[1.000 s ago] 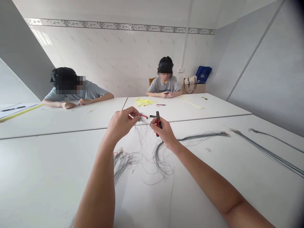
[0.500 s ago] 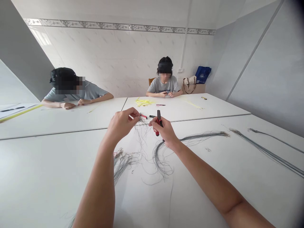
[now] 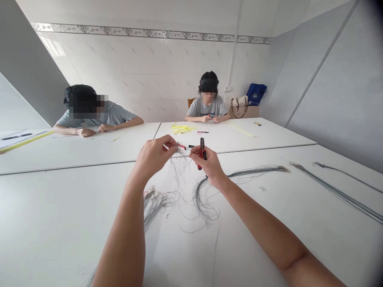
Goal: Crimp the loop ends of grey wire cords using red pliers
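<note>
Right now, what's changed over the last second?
The right hand shifted slightly rightward, tipping the red-and-black pliers more upright. The left hand stays pinched on the thin grey wires; the grey wire loops lying below look unchanged.

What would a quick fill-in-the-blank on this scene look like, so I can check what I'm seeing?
The right hand holds a pair of ____.
The thin grey wires are pinched by the ____.
The tangled strands on the far table are ____.

Missing words: pliers; left hand; yellow.
</note>
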Motion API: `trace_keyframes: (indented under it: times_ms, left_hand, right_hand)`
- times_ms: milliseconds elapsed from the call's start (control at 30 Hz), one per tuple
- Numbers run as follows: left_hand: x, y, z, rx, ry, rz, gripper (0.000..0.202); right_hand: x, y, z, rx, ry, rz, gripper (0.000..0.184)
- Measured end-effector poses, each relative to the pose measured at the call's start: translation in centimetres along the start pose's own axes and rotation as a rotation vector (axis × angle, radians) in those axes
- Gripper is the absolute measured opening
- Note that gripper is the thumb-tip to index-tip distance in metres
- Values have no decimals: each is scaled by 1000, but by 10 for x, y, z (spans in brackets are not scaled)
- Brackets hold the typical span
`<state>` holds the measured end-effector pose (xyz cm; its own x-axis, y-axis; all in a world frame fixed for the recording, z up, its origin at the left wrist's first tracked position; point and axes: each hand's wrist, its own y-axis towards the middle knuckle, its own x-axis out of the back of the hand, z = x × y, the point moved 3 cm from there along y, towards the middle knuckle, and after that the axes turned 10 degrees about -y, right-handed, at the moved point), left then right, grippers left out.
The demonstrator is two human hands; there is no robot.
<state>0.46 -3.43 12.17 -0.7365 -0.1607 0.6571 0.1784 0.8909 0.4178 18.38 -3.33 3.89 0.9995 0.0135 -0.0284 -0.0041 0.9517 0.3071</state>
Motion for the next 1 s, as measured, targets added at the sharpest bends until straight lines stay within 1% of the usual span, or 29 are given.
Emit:
trace_keyframes:
  times_ms: [100,300,500,600,733,1000]
  left_hand:
    - [1,-1,-1,3,6,-2,12]
    - [2,-2,-5,-6,30,-3,12]
    - [4,-2,-5,-1,39,-8,13]
    - [4,-2,-5,-5,42,-5,13]
    - [4,-3,-7,-14,50,-5,13]
    - [5,-4,-9,-8,47,-9,13]
  right_hand:
    - [0,0,-1,-8,-15,3,28]
    - [0,1,-2,6,-85,21,20]
    - [0,2,-2,1,-90,9,25]
    - [0,2,-1,2,-88,12,25]
    - [-1,1,-1,1,-92,32,23]
    - [-1,1,-5,-2,-107,80,26]
